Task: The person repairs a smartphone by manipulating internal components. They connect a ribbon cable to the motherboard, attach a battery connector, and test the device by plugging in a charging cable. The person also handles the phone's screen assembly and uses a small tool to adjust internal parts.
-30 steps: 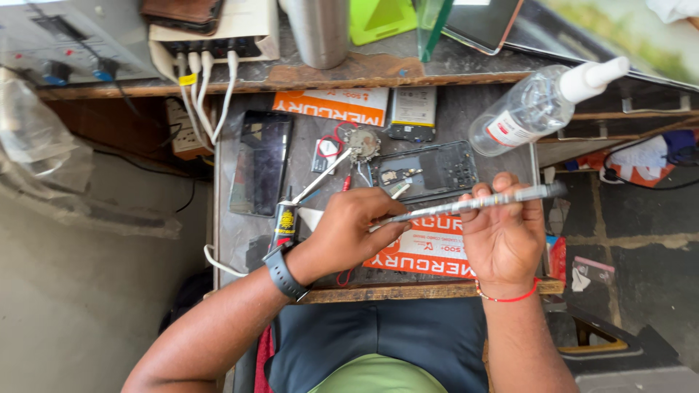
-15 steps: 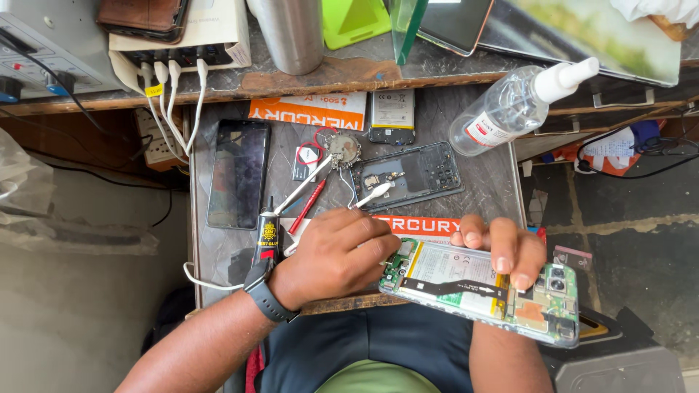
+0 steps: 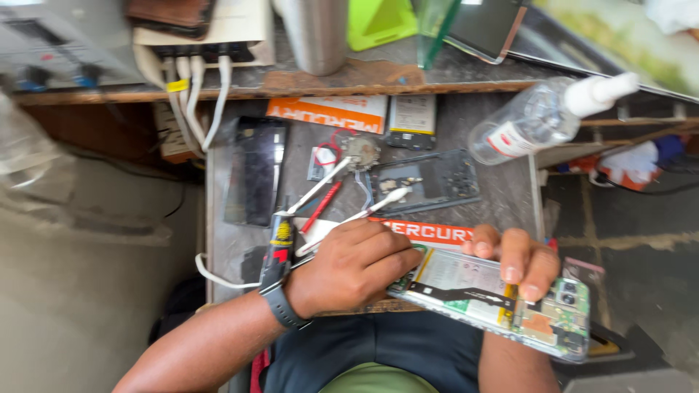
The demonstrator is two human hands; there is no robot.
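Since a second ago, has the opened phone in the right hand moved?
Yes. The opened phone, held by the right hand, now lies face-up and flat below the orange box; earlier it stood edge-on above it.

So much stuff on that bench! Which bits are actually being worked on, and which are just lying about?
In hand:
opened phone, gripped by the right hand
left hand, resting at the phone's edge

Lying about:
spray bottle
dark phone frame
black screen panel
glue tube
metal cup
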